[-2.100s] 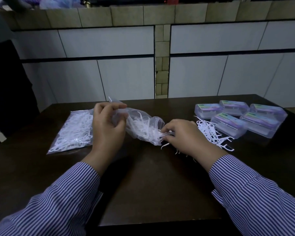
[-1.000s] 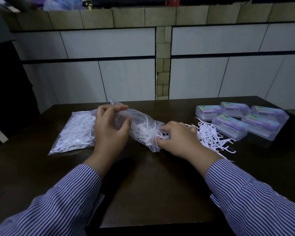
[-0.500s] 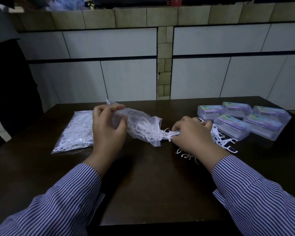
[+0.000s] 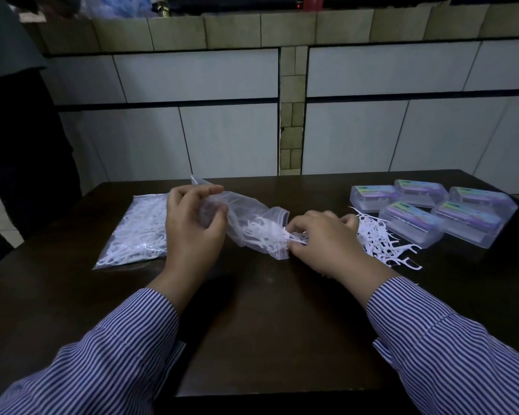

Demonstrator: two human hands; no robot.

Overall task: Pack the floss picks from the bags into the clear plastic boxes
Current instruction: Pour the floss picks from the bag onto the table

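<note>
While left hand [image 4: 192,226] fingers grip the bag [image 4: 252,226] lying crosswise, mouth rightward, right hand [image 4: 324,241] pinches picks [image 4: 291,236].

Dark wooden table [image 4: 276,330], tiled wall [image 4: 198,76], perhaps clutter above

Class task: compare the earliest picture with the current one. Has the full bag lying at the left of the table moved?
No. The full bag lies flat by the table's left edge in both, untouched by the left hand.
</note>
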